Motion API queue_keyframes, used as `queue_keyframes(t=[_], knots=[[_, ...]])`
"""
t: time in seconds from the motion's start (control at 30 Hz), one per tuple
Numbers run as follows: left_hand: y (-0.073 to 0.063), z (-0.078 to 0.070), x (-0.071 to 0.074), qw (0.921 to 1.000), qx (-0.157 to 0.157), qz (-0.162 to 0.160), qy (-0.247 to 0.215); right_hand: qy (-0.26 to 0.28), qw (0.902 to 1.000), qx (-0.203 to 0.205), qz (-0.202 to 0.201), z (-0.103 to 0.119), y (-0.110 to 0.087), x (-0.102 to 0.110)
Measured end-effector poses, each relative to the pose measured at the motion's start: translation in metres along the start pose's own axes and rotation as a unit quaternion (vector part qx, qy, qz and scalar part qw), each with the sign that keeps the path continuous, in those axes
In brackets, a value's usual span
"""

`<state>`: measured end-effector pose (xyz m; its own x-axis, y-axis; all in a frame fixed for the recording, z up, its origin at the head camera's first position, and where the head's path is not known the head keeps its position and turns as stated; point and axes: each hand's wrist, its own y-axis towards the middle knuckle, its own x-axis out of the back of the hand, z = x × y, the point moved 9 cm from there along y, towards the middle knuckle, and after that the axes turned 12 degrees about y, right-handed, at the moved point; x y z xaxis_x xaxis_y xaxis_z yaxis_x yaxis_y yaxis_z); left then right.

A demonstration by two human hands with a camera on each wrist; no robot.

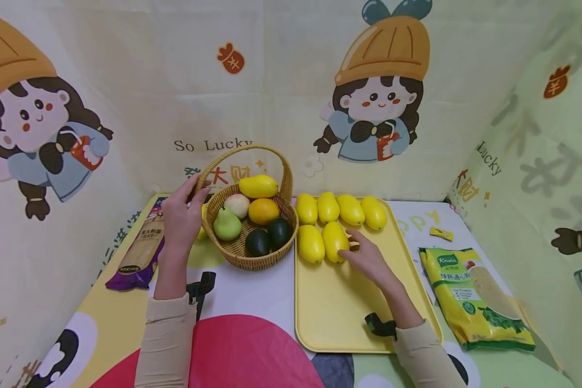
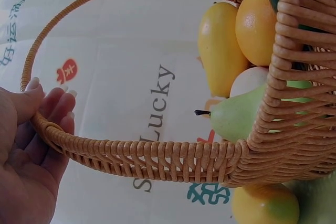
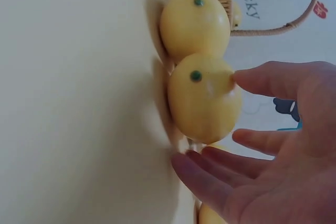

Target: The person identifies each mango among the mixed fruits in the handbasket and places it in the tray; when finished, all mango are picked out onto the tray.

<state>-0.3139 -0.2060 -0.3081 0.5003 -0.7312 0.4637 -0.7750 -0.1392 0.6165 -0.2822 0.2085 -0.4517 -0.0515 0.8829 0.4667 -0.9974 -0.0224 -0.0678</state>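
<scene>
My left hand (image 1: 183, 216) holds the handle (image 2: 152, 157) of a wicker basket (image 1: 252, 263), its thumb and curled fingers either side of the cane. Inside are a yellow mango (image 1: 258, 186), an orange (image 1: 264, 211), a pale peach (image 1: 236, 206), a green pear (image 1: 227, 224) and two dark avocados (image 1: 279, 233). My right hand (image 1: 368, 260) reaches over the yellow tray (image 1: 339, 318) to the nearer row's right-hand mango (image 3: 205, 98). The thumb tip touches that mango, while the fingers extend loosely along its side. Another mango (image 3: 195, 24) lies beside it.
A back row of mangoes (image 1: 351, 210) lines the tray's far end. Left of the basket lies a purple pasta bag (image 1: 138, 253); more yellow fruit (image 2: 265, 203) shows behind it. Right of the tray are a Knorr bag (image 1: 475, 296) and a small yellow packet (image 1: 441, 233).
</scene>
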Motion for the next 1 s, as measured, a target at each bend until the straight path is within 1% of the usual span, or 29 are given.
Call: queue_keyframes(t=[0.1, 0.23, 0.33, 0.4, 0.53, 0.63, 0.77, 0.87, 1.0], knots=[[0.001, 0.001, -0.001, 1.0, 0.0, 0.001, -0.004, 0.003, 0.9996, 0.019, -0.02, 0.005, 0.001, 0.005], [0.001, 0.001, -0.001, 1.0, -0.001, 0.001, -0.007, 0.015, 0.996, 0.071, -0.052, 0.018, 0.002, 0.007], [0.002, 0.001, -0.001, 1.0, -0.002, 0.001, -0.005, 0.02, 0.9913, 0.112, -0.066, 0.03, 0.003, 0.003], [0.002, 0.001, -0.002, 1.0, -0.003, 0.001, -0.003, 0.022, 0.9888, 0.131, -0.068, 0.037, 0.004, -0.002], [0.002, 0.001, -0.002, 1.0, -0.004, 0.001, -0.003, 0.032, 0.985, 0.157, -0.063, 0.048, 0.009, -0.015], [0.002, 0.002, -0.002, 1.0, -0.002, -0.001, -0.001, 0.042, 0.9805, 0.184, -0.055, 0.057, 0.014, -0.025], [0.001, 0.001, -0.002, 1.0, -0.003, -0.002, -0.001, 0.04, 0.9751, 0.214, -0.042, 0.07, 0.021, -0.038], [0.001, -0.001, -0.001, 1.0, -0.007, -0.003, -0.004, 0.033, 0.9738, 0.223, -0.028, 0.079, 0.026, -0.047], [0.001, -0.001, 0.0, 0.9999, -0.008, -0.007, -0.004, 0.033, 0.9745, 0.222, 0.002, 0.091, 0.034, -0.06]])
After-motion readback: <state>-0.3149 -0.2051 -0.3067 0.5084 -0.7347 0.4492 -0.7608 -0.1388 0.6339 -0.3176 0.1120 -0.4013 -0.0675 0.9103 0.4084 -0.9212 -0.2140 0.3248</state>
